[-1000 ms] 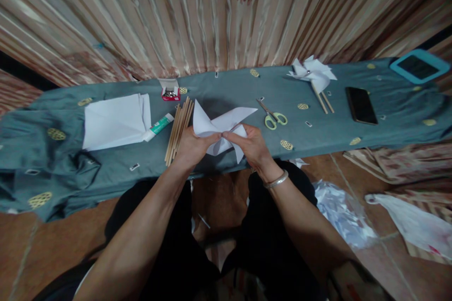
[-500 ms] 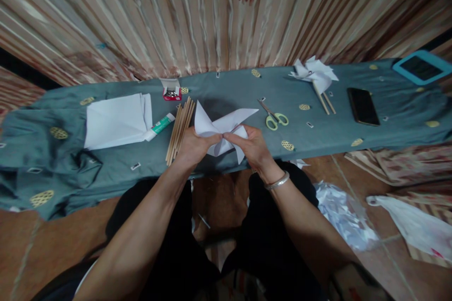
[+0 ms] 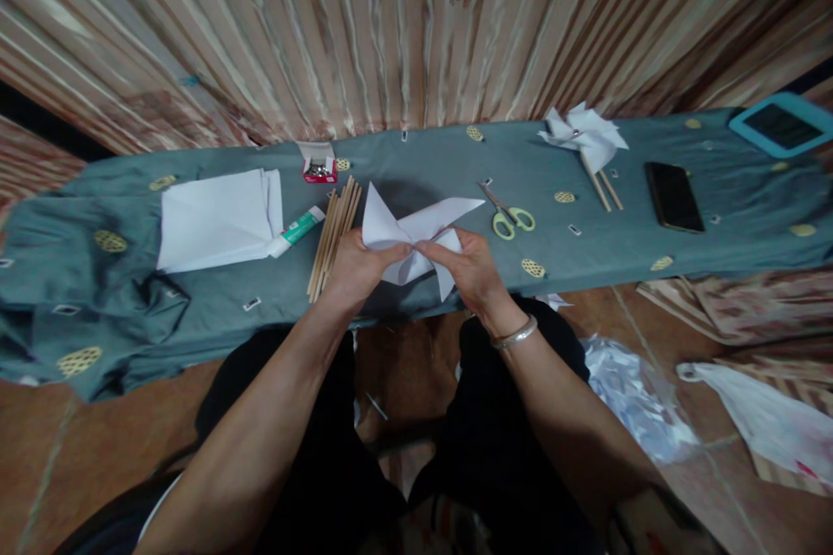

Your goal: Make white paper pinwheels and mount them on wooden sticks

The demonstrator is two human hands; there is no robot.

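White paper pinwheel point(image 3: 416, 238), held above the near edge of the table point(image 3: 716, 247): left hand point(image 3: 355, 264) and right hand point(image 3: 472, 269) each pinch folded points at its centre (grips closed on paper). Judgement: keep the tips stacked, pressure light, creases unflattened. Sticks point(image 3: 331, 234) lie beside.

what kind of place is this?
Probably a home craft setup, not a workshop: a low cloth-covered table against a curtain, with scissors, wooden sticks and a finished paper pinwheel on it.
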